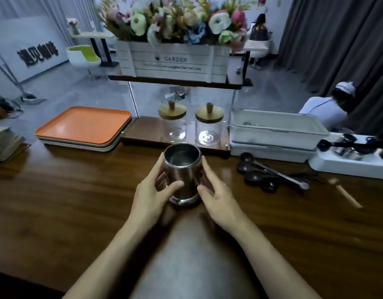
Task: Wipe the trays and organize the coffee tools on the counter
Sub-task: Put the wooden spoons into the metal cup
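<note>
A steel cup (182,169) stands upright and empty on the wooden counter (56,190), in the middle. My left hand (152,197) grips its left side, thumb across the front. My right hand (216,197) holds its right side with curled fingers. A stack of trays with an orange tray (84,125) on top lies at the back left. Several dark coffee scoops (257,175) and a long metal spoon (281,174) lie in a loose pile to the right.
Two glass jars (208,126) with wooden lids stand on a low shelf under a white flower box (173,61). A white lidded bin (277,130) and a white tray of coffee tools (350,156) sit at the right. A wooden stick (346,194) lies nearby. A person (328,106) crouches behind.
</note>
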Tool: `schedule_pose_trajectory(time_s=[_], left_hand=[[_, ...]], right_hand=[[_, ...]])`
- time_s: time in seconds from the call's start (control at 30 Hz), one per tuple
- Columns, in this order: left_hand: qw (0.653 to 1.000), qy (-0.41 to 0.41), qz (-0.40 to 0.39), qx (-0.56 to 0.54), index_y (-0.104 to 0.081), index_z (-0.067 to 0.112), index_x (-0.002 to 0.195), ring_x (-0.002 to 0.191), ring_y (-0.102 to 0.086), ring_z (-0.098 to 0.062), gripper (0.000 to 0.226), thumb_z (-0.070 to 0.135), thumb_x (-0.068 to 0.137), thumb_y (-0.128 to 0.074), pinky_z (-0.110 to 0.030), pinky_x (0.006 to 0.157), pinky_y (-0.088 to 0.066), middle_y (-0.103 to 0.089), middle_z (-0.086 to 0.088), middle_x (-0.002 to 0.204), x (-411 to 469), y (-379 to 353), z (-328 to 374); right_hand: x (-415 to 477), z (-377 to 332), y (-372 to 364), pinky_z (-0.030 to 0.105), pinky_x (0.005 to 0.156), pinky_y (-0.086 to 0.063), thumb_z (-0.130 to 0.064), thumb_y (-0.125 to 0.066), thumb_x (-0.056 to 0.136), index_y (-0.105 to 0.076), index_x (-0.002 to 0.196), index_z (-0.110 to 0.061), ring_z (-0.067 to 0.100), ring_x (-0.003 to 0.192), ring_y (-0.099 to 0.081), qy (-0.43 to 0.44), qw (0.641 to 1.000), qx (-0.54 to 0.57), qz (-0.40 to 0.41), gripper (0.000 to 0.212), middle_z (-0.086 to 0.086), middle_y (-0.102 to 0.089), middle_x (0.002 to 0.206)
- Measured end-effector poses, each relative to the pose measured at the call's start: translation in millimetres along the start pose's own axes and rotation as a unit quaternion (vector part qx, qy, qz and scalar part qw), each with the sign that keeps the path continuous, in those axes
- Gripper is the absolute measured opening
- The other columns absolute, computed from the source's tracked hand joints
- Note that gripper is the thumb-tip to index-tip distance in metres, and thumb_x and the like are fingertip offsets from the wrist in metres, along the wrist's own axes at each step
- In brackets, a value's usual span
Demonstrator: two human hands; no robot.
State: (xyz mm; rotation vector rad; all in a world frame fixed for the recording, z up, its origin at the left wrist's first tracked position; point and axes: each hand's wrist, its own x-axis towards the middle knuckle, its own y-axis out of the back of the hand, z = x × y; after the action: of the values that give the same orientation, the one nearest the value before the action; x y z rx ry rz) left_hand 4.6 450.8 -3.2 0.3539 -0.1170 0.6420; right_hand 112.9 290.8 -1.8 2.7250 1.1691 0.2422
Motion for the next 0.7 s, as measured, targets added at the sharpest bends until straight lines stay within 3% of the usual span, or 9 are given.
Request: schedule_pose_trajectory(time_s=[0.17,0.27,0.33,0.47,0.57,0.63,0.7], left_hand=[[1.000,0.001,0.018,0.010,-0.025,0.049,0.156,0.126,-0.052,0.012,0.098,0.034,0.077,-0.082,-0.021,0.110,-0.044,-0.050,0.036,0.134,-34.4,-57.3,17.2],[1.000,-0.001,0.017,0.025,-0.020,0.059,0.153,0.128,-0.053,0.007,0.100,0.031,0.080,-0.082,-0.025,0.110,-0.043,-0.052,0.030,0.134,-46.7,-75.5,23.5],[0.999,-0.004,0.016,0.035,-0.019,0.062,0.151,0.128,-0.054,0.006,0.101,0.024,0.083,-0.082,-0.027,0.111,-0.044,-0.054,0.025,0.135,-49.8,-81.8,23.1],[0.998,-0.006,0.005,0.063,-0.015,0.067,0.149,0.129,-0.055,0.001,0.102,0.023,0.084,-0.081,-0.034,0.113,-0.045,-0.057,0.017,0.141,-51.4,-89.6,20.6],[0.998,-0.007,-0.008,0.068,-0.011,0.067,0.149,0.132,-0.054,-0.003,0.103,0.036,0.081,-0.081,-0.042,0.113,-0.045,-0.055,0.018,0.144,-49.0,-93.8,18.2],[0.997,-0.004,-0.008,0.074,-0.006,0.066,0.150,0.135,-0.051,-0.006,0.108,0.051,0.072,-0.079,-0.042,0.113,-0.044,-0.049,0.025,0.144,-47.0,-96.5,18.1],[0.995,0.000,-0.005,0.095,0.000,0.066,0.150,0.139,-0.047,-0.010,0.116,0.051,0.069,-0.082,-0.040,0.114,-0.043,-0.043,0.027,0.144,-47.0,-100.3,15.4]], right_hand=[[-44.2,9.7,50.1,-0.004,0.099,-0.026,0.001,-0.047,0.101,-0.025,0.156,-0.034,-0.041,0.107,-0.031,-0.008,1.000,-0.022,0.011,0.069,-0.039,-0.035,0.129],[-60.4,13.6,62.2,0.019,0.116,-0.032,0.000,-0.048,0.101,-0.025,0.156,-0.038,-0.020,0.129,-0.039,-0.012,1.000,-0.022,0.018,0.071,-0.024,-0.037,0.153],[-65.5,16.8,66.5,0.025,0.118,-0.033,0.000,-0.048,0.100,-0.025,0.157,-0.039,-0.010,0.137,-0.039,-0.011,1.000,-0.024,0.017,0.073,-0.013,-0.032,0.161],[-70.2,18.8,70.4,0.006,0.105,-0.035,0.005,-0.046,0.099,-0.026,0.158,-0.031,-0.024,0.123,-0.043,-0.015,1.000,-0.009,0.025,0.072,-0.014,-0.039,0.155],[-69.0,19.1,72.4,0.004,0.101,-0.034,0.006,-0.045,0.100,-0.025,0.158,-0.030,-0.024,0.124,-0.041,-0.012,1.000,0.000,0.028,0.072,-0.013,-0.036,0.157],[-68.3,18.6,75.7,0.001,0.100,-0.033,0.001,-0.046,0.102,-0.026,0.158,-0.028,-0.026,0.123,-0.040,-0.016,1.000,-0.003,0.024,0.066,-0.014,-0.035,0.156],[-62.6,17.5,84.0,-0.003,0.095,-0.032,-0.009,-0.050,0.104,-0.031,0.157,-0.024,-0.032,0.115,-0.039,-0.028,0.998,-0.032,0.041,0.059,-0.015,-0.041,0.151]])
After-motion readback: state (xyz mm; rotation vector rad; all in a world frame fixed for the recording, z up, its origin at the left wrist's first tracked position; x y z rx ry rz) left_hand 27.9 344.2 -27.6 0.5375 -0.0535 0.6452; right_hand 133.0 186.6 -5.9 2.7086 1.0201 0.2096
